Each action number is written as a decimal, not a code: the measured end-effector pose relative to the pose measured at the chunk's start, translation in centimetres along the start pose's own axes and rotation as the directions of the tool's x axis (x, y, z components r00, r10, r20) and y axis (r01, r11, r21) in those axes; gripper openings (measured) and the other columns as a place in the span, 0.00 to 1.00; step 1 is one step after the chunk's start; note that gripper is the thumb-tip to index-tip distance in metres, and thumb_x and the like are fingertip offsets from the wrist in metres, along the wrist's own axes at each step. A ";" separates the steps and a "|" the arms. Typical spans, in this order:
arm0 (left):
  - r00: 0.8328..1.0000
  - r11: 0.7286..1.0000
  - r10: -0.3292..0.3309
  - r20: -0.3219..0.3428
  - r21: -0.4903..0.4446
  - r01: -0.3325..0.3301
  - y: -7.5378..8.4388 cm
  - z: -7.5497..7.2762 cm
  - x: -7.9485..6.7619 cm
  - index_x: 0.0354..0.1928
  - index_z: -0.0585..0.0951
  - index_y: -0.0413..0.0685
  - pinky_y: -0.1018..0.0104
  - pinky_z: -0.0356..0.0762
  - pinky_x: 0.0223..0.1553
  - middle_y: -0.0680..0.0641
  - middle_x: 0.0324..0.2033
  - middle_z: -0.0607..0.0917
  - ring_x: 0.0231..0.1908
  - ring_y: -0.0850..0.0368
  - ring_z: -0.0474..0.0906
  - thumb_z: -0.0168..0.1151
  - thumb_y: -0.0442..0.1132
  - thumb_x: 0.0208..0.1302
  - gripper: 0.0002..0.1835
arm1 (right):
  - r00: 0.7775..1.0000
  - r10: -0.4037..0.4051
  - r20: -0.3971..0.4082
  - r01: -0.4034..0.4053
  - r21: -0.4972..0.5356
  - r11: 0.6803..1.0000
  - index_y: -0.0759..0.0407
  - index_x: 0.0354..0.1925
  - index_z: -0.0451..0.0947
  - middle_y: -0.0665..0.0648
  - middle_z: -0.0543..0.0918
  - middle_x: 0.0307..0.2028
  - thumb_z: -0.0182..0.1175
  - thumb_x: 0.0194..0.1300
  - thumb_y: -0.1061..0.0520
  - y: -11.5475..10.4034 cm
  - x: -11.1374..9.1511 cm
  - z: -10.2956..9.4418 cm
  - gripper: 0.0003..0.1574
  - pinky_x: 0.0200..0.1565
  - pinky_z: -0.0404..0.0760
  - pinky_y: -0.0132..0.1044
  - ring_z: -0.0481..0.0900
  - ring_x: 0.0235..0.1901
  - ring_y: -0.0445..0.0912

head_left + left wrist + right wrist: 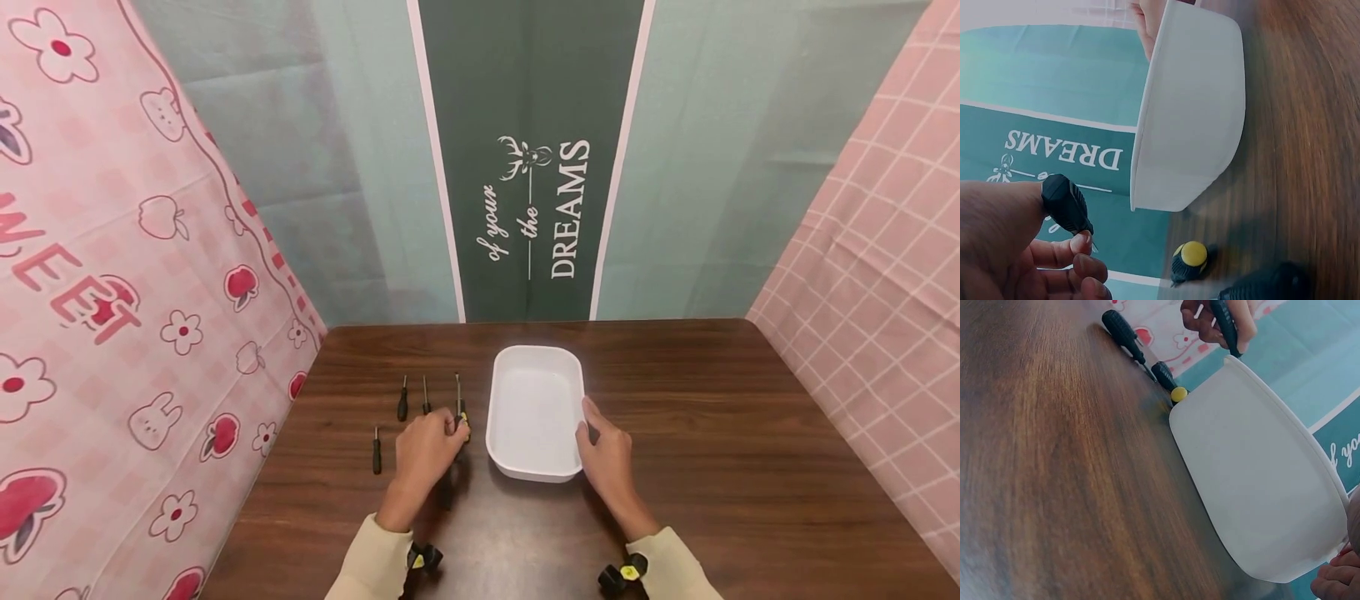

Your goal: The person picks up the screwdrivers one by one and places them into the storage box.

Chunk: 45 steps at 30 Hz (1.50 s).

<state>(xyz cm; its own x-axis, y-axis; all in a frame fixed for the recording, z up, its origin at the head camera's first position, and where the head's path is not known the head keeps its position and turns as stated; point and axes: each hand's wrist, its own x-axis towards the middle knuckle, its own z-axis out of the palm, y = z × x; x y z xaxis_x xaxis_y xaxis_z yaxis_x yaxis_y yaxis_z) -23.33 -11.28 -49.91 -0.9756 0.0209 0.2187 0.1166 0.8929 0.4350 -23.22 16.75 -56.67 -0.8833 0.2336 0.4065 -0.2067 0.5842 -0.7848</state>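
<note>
My left hand (pixel 429 446) holds a black-handled screwdriver (pixel 1067 204) above the table, left of a white plastic tray (pixel 535 408). The handle lies between the thumb and fingers, and a bit of its metal shaft shows. My right hand (pixel 606 450) grips the tray's right side, its thumb at the rim. Below the left hand, a small screwdriver with a yellow end (pixel 1194 255) lies on the table near the tray. Another dark screwdriver handle (pixel 1121 331) lies close to it. The left hand partly hides these tools in the head view.
Farther left lie a short screwdriver (pixel 377 451), a second one (pixel 403 399) and a third (pixel 426 395) partly behind the left hand. The brown wooden table (pixel 712 467) is bordered by a pink printed cloth (pixel 187 275), a green backdrop (pixel 352 208) and a pink checked cloth (pixel 877 275).
</note>
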 end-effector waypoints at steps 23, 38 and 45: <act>1.000 1.000 0.013 -0.002 -0.015 -0.013 1.9 1.3 0.0 0.20 0.73 0.57 0.63 0.63 0.20 0.58 0.14 0.71 0.16 0.60 0.66 0.64 0.50 0.63 0.16 | 1.000 0.016 0.011 -0.016 -0.007 1.000 0.70 0.62 0.75 0.68 0.78 0.60 0.61 0.66 0.69 -0.2 0.1 -0.4 0.26 0.60 0.72 0.50 0.76 0.61 0.58; 0.999 1.000 0.028 -0.038 -0.006 -0.028 2.8 1.9 0.1 0.19 0.72 0.57 0.63 0.63 0.20 0.57 0.13 0.70 0.16 0.60 0.65 0.63 0.50 0.60 0.16 | 1.000 -0.010 -0.006 0.010 -0.011 1.000 0.71 0.61 0.76 0.68 0.79 0.59 0.61 0.65 0.69 0.1 0.1 -0.3 0.25 0.59 0.72 0.51 0.77 0.60 0.58; 0.998 0.999 0.044 -0.036 -0.017 -0.045 3.2 2.4 0.1 0.18 0.71 0.57 0.64 0.63 0.20 0.58 0.13 0.70 0.16 0.61 0.65 0.62 0.48 0.60 0.15 | 1.000 -0.005 -0.004 0.005 -0.003 1.000 0.70 0.61 0.76 0.67 0.79 0.59 0.61 0.65 0.69 0.0 0.1 -0.3 0.25 0.59 0.72 0.50 0.77 0.60 0.57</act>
<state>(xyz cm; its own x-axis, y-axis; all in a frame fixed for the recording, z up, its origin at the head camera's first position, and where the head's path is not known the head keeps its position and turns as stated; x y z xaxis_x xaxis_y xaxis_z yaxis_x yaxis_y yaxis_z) -23.46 -7.34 -50.57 -0.9621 0.0443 0.2692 0.1636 0.8834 0.4392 -23.20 17.05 -56.50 -0.8805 0.2338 0.4124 -0.2098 0.5880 -0.7812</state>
